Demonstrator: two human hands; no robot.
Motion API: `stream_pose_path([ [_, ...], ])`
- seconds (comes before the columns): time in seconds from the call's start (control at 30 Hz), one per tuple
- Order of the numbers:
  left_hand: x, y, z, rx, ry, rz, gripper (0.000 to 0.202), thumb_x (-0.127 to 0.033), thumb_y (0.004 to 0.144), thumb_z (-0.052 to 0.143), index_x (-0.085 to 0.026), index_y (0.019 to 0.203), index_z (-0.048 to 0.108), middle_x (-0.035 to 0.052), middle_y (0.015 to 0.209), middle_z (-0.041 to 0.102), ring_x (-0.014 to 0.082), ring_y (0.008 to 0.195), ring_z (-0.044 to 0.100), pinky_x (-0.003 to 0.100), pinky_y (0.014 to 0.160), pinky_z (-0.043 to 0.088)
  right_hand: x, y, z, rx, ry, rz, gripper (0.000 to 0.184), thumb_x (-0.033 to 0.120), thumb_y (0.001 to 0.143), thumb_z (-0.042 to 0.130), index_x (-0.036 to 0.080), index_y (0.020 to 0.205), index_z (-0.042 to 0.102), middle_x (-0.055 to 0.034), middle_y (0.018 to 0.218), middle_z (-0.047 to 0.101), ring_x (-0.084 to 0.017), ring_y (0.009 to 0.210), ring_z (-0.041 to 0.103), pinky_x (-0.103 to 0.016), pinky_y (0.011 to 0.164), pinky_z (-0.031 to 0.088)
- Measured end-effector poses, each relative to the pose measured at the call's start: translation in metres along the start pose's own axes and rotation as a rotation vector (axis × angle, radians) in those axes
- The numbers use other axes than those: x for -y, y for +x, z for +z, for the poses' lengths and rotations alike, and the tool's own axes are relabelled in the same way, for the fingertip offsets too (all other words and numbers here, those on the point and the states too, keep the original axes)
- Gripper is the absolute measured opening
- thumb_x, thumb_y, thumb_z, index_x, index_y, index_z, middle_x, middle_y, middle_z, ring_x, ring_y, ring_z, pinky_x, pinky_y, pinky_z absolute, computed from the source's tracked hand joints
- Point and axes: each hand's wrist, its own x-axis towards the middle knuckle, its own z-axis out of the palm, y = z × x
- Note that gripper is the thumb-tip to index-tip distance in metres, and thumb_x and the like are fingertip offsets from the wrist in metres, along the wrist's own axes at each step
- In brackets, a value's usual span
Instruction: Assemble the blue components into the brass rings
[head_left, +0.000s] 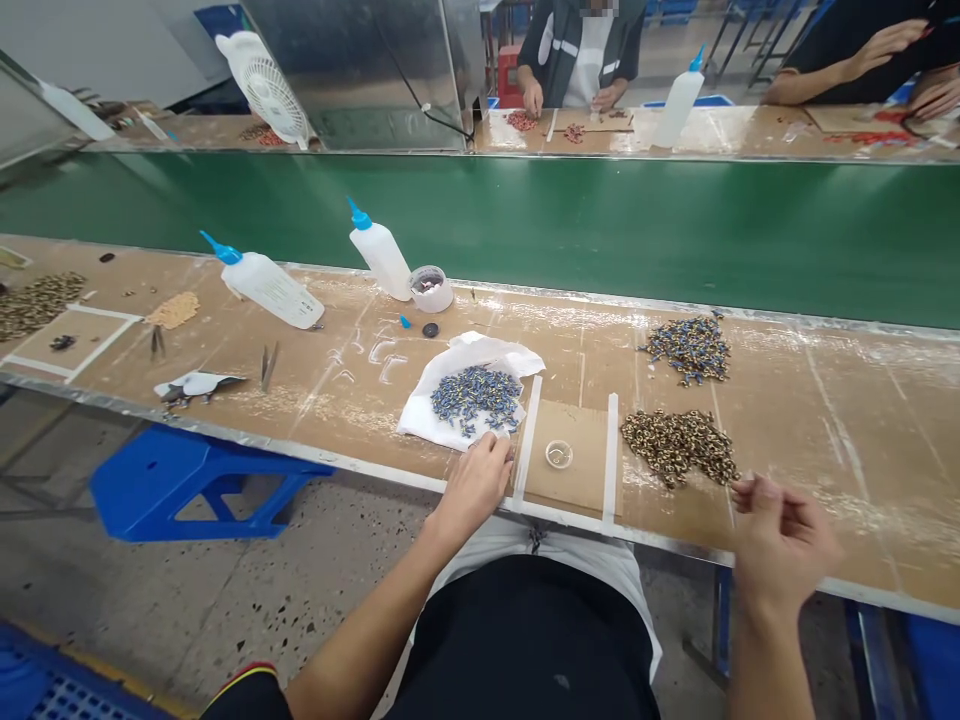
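Seen from the head camera, a person sits close against the front edge [390,472] of a long brown worktable [847,450], which continues past the right-hand heaps and stretches left past the bottles. The left hand [480,475] rests just inside that edge, fingers curled together at the near side of a white sheet [427,415] bearing blue-and-yellow pieces [476,395]; whether it grips one cannot be told. The right hand [784,530], thumb and fingers drawn nearly together, is at the right fringe of a heap of brass-coloured parts [675,445]; any piece in its fingertips is too small to make out.

Between the hands lies a cardboard pad [585,480] flanked by white strips [611,455], with a small clear dish [559,454] on it. A second blue heap [690,350] sits beyond the brass-coloured one.

Beyond the sheet stand an upright blue-tipped bottle [381,258] and a round tub [431,290], with a black disc [430,330] nearer; another bottle [270,290] lies farther left, near tweezers [268,368]. A green belt [525,215] bounds the far side, co-workers [577,60] seated across it. A blue stool [172,485] occupies the floor at left.
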Motion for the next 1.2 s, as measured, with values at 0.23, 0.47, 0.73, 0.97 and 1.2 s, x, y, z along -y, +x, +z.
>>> stream_pose_path([
  [0.23,0.012,-0.006,-0.007,-0.067,-0.074,0.008,0.013,-0.011,0.091,0.044,-0.021,0.083,0.047,0.0016,0.082,0.058,0.0185,0.076,0.058,0.028,0.069,0.042,0.039,-0.043,0.074,0.859,0.047,0.006,0.035,0.047,0.09,0.063,0.017,0.107,0.067,-0.009,0.09,0.072,-0.022,0.079,0.069,-0.037,0.074,0.057],
  [0.47,0.003,-0.011,0.0,-0.125,-0.158,0.053,0.018,-0.008,0.093,0.038,-0.02,0.101,0.049,0.0061,0.1,0.062,0.0214,0.095,0.059,0.033,0.084,0.045,0.044,-0.049,0.097,0.977,0.029,0.025,0.042,0.049,0.091,0.061,0.013,0.112,0.066,-0.011,0.093,0.073,-0.023,0.084,0.069,-0.036,0.076,0.057],
  [0.73,0.006,-0.003,0.011,-0.091,-0.439,0.094,0.013,-0.012,0.093,0.048,-0.019,0.092,0.059,0.0057,0.093,0.064,0.0218,0.09,0.059,0.035,0.084,0.046,0.052,-0.059,0.102,0.91,-0.008,-0.094,0.023,0.04,0.093,0.06,0.019,0.091,0.07,-0.0071,0.089,0.07,-0.02,0.077,0.065,-0.032,0.069,0.052],
  [0.97,0.005,-0.004,0.004,0.022,-0.696,0.049,0.012,-0.012,0.083,0.063,-0.018,0.093,0.061,-0.0015,0.076,0.066,0.0138,0.07,0.061,0.024,0.069,0.049,0.055,-0.056,0.106,0.923,-0.047,-0.309,0.015,0.032,0.093,0.06,0.023,0.09,0.072,-0.0081,0.103,0.064,-0.022,0.095,0.062,-0.032,0.071,0.051],
  [1.2,0.002,-0.007,0.007,0.092,-0.9,-0.022,0.004,-0.016,0.081,0.062,-0.014,0.083,0.066,0.0004,0.074,0.064,0.0132,0.071,0.06,0.022,0.07,0.048,0.052,-0.055,0.108,0.852,-0.093,-0.468,0.018,0.025,0.096,0.053,0.023,0.091,0.07,-0.0075,0.099,0.061,-0.023,0.094,0.06,-0.039,0.082,0.047],
])
